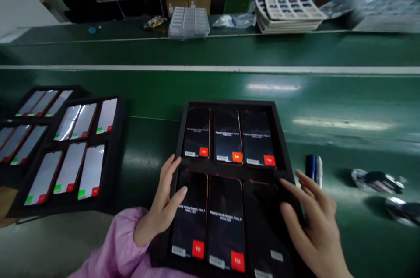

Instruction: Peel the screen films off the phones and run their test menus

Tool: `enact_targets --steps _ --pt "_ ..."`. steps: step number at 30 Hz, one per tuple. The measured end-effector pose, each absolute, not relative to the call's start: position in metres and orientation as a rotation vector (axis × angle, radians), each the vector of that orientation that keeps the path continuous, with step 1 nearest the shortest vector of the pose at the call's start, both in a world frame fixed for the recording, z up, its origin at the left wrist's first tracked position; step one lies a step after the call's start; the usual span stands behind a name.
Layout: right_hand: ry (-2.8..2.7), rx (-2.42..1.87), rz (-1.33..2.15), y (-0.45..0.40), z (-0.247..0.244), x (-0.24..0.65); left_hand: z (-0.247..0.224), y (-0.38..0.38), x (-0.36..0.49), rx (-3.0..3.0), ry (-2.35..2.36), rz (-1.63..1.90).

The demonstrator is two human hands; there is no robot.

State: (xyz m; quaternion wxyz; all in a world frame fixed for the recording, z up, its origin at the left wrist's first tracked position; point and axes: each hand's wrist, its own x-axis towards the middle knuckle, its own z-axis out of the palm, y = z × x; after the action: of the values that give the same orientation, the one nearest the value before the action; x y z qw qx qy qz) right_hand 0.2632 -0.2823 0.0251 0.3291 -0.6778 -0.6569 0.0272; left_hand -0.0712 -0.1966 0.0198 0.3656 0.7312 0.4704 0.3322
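Observation:
A black tray [229, 103] lies in front of me with two rows of smartphones. Most screens are dark with white text and a red "Fail" square, like the upper middle smartphone [227, 133]. At the lower right, one smartphone [262, 221] shows a blank black screen with pale labels. My left hand [164, 201] is at the tray's left side, fingers apart, thumb over the edge of the lower left smartphone [190, 221]. My right hand [313, 221] hovers at the tray's right edge beside the blank phone, fingers spread and holding nothing.
Two more black trays of lit phones, one nearer [120, 116] and one farther [77, 89], stand at left. Right of my tray lie a blue marker [311, 167] and shiny metal items [377, 181]. Clear plastic trays [189, 22] and stacked pale trays [292, 11] sit across the green bench; another person's sleeve shows behind.

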Motion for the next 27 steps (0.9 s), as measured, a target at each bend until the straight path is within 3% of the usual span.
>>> enact_targets --steps 4,8,16,27 --pt "-2.179 -1.573 -0.078 -0.256 0.048 0.23 0.04 -0.186 -0.071 2.479 1.169 0.66" --pt "-2.263 -1.58 -0.104 -0.24 0.054 0.201 0.046 -0.192 -0.074 2.683 1.234 0.44" --pt "-2.187 -1.338 0.169 -0.265 0.065 0.214 0.043 -0.224 -0.108 2.558 1.089 0.711" --pt "-2.001 -1.365 0.074 -0.25 0.071 0.237 0.042 -0.188 -0.083 2.429 1.12 0.962"
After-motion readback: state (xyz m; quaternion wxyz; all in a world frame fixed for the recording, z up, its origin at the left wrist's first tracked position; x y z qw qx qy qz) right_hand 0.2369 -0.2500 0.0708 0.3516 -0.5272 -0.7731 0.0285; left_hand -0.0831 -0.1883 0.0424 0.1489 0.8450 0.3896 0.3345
